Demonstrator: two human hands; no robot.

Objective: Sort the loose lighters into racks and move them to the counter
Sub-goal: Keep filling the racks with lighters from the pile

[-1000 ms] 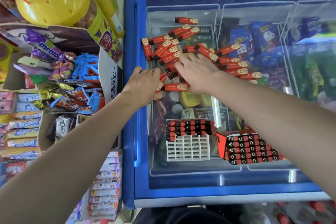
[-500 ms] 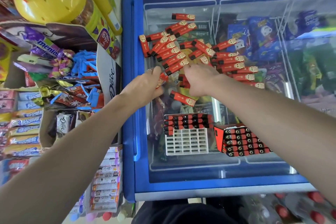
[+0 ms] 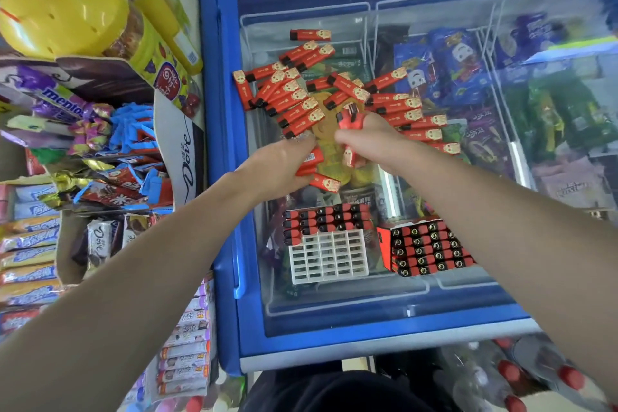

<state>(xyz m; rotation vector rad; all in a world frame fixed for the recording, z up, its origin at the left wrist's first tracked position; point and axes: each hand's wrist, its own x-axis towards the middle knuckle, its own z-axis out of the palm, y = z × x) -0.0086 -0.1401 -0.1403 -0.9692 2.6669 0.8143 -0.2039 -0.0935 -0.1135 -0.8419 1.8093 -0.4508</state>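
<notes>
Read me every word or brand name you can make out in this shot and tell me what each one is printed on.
"mentos" on a purple candy pack at the left.
"Dove" on the white side of a cardboard display box.
"Dove" on a chocolate bar wrapper lower left.
Too small or blurred to read: the print on the red lighters, the snack bags under the freezer lid, and the stacked candy bars on the left shelf.

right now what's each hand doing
left hand: fingers curled around red lighters
right hand: fingers gripping a bunch of red lighters
</notes>
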